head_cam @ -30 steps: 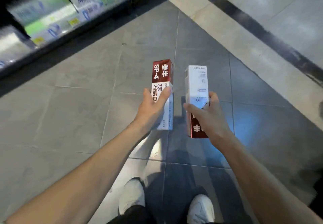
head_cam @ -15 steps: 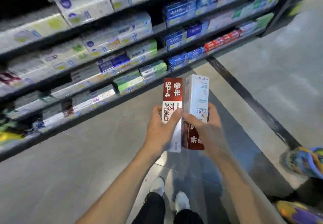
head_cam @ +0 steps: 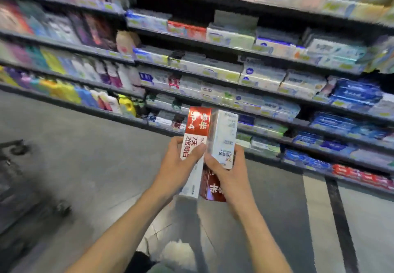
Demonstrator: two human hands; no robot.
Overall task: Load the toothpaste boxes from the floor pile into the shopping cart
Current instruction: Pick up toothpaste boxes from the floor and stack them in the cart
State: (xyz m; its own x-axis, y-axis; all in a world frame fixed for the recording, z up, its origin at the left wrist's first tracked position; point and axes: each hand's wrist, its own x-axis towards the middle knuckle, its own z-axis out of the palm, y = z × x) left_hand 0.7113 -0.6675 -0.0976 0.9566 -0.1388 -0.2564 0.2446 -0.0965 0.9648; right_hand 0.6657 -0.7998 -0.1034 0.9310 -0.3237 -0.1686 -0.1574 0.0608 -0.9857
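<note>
Hands hold one toothpaste box each before the shelves (head_cam: 213, 63): your left hand (head_cam: 177, 166) grips the red-topped box (head_cam: 195, 127), your right hand (head_cam: 232, 172) the white-topped box (head_cam: 223, 132), sides touching.

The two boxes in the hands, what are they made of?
Both boxes, left and right, look like thin printed cardboard: flat faces, sharp folded edges, printed lettering. A soft sheen suggests a glossy coating, though blur leaves that unsure.
</note>
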